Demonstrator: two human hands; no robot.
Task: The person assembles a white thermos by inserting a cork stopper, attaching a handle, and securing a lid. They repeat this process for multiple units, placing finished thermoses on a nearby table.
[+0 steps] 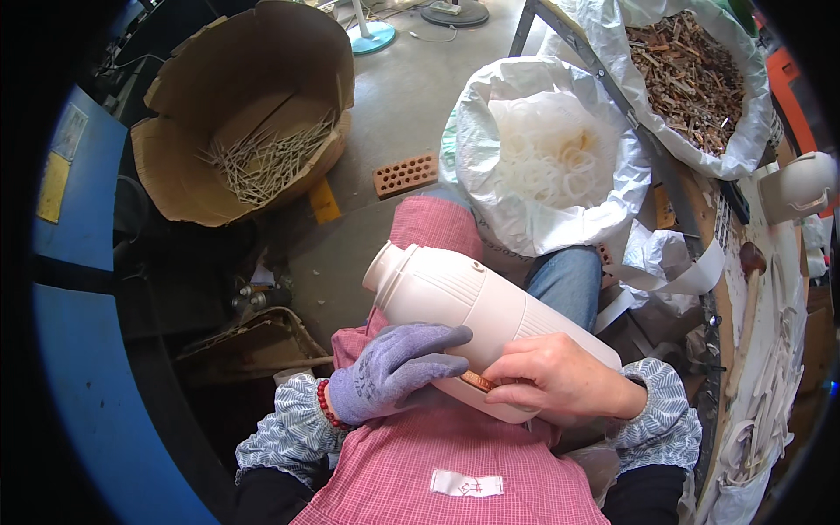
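Observation:
A pale pink plastic flask body (429, 293) lies slantwise across my lap, its narrower neck end toward the upper left. My left hand (389, 367), in a purple-grey work glove, holds it from the near left side, fingers laid over its surface. Bare, my right hand (556, 381) pinches a small flat brown strip (477, 380) against the flask's near side. Fingertips of both hands come close together at that strip. Its far end is hidden under my right fingers, so its exact kind cannot be made out.
Ahead stands a white sack (464, 131) of translucent plastic rings; a second sack (604, 35) holds brown scraps. A cardboard bin (192, 87) with thin sticks sits front left, beside a perforated brick (405, 175). At right, a bench (761, 350) carries plastic shavings and another pale flask (801, 184).

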